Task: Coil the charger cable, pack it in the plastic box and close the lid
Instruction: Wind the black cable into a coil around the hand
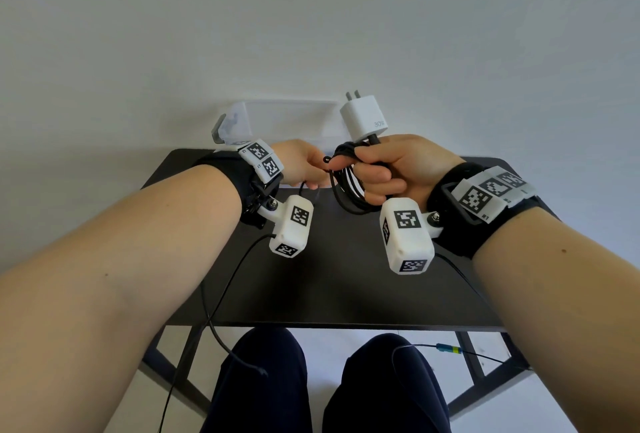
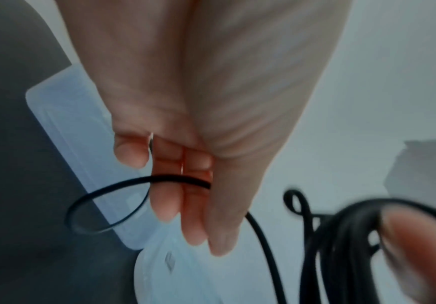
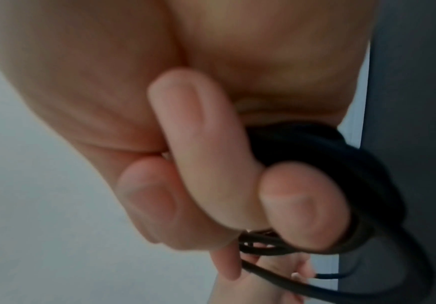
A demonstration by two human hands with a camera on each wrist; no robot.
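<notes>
Black table point(image 1: 329, 280) below both hands. Clear plastic box point(image 1: 277, 121) at the table's far edge, lid open. Right hand point(image 1: 398, 169) above the table, fingers curled round the coiled black cable point(image 1: 346, 190); white charger point(image 1: 363, 117) sticks up from the fist. Left hand point(image 1: 301, 166), just left of the coil, pinches the cable's loose end between thumb and fingers point(image 2: 167, 197); a small loop hangs beside them.
</notes>
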